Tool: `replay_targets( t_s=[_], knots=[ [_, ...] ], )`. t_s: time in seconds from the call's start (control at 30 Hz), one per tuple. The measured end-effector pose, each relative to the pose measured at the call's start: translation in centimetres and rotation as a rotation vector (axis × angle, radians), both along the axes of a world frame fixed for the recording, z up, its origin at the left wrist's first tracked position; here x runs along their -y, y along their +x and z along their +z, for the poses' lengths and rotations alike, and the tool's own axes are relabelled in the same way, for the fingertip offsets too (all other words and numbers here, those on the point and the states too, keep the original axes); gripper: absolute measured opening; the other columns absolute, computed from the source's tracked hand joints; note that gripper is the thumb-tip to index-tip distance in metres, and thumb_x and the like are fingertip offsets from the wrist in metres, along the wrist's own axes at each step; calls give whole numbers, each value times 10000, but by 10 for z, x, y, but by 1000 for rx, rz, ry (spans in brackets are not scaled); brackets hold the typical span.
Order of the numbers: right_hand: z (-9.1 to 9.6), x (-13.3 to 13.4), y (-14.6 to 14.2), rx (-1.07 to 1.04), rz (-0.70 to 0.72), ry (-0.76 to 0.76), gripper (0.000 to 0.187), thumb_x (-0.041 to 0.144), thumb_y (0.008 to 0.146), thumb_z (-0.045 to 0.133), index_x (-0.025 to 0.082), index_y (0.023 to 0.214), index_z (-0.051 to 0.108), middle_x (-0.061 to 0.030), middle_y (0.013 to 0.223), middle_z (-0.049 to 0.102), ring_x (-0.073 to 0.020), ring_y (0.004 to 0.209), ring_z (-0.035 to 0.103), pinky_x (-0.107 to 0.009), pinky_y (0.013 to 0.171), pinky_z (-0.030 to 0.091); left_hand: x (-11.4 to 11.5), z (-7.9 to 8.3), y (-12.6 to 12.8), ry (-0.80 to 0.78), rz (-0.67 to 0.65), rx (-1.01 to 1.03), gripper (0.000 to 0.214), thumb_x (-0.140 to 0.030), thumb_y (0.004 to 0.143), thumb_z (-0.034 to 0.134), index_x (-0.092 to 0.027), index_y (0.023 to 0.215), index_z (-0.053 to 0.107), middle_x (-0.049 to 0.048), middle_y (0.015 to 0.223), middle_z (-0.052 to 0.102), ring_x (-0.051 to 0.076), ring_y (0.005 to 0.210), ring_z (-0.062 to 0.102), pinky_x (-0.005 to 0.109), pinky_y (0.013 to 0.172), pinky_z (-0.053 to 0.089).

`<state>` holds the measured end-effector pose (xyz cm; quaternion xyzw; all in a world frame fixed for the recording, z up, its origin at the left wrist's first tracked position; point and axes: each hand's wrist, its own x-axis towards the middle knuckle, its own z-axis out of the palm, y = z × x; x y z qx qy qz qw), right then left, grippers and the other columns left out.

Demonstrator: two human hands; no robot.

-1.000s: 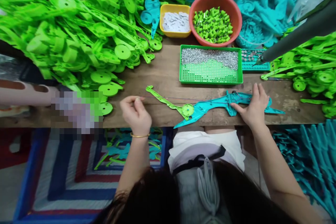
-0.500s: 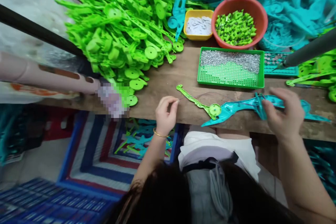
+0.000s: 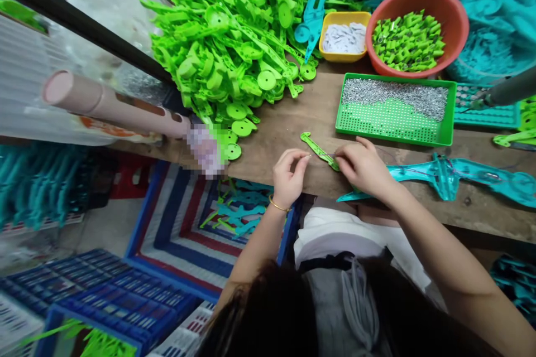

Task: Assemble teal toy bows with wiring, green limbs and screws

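My left hand is closed in a pinch on the end of a thin dark wire. The wire runs across to my right hand, whose fingertips are also pinched at it, just above a light-green slotted plastic arm. That arm lies on the table; its round end is hidden under my right hand. A teal bow-shaped plastic piece lies to the right, with wire along it. Its pointed left tip shows below my right hand.
Behind my hands stand a green mesh tray of small metal pins, a red bowl of green clips and a yellow dish of white pieces. Green parts are piled at left. A pink tube sticks out beside them. Blue crates stand below.
My right hand has left the middle of the teal piece and come left to the wire over the green arm. My left hand keeps its pinch. The view has shifted left.
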<state>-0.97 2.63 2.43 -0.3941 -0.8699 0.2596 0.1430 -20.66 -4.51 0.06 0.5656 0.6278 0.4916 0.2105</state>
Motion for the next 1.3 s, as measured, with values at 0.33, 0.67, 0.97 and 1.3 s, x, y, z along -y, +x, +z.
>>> replay_targets(
  t_s=[0.33,0.67,0.97,1.3],
  knots=[
    [35,23,-3,284,137,-74,270,319,964,483,204,1166,620,-68,1055,689,-210,842,666,-288,625,386,-22,-20,10,-106,51,-315,113,-207,932,563,-187,869,655,46,901,693,190,894,619,321,847,457],
    [10,38,-5,289,12,117,365,373,1020,370,199,1068,687,-61,870,668,-171,763,640,-278,583,332,-29,-9,19,-285,37,-589,127,-199,926,547,-196,893,670,61,930,692,236,928,589,362,851,407],
    [-11,43,4,161,17,208,365,360,1019,386,192,1043,709,-48,808,675,-148,731,628,-265,622,367,-24,-11,21,-236,-118,-784,247,-175,938,453,-190,982,696,113,979,680,269,940,568,403,852,402],
    [-11,38,6,180,21,88,372,378,1013,381,198,1092,697,-67,874,697,-163,776,648,-265,634,392,-7,-19,9,-86,-160,-509,337,-224,967,431,-187,1224,647,131,1164,625,242,1094,556,417,969,443]
  ],
)
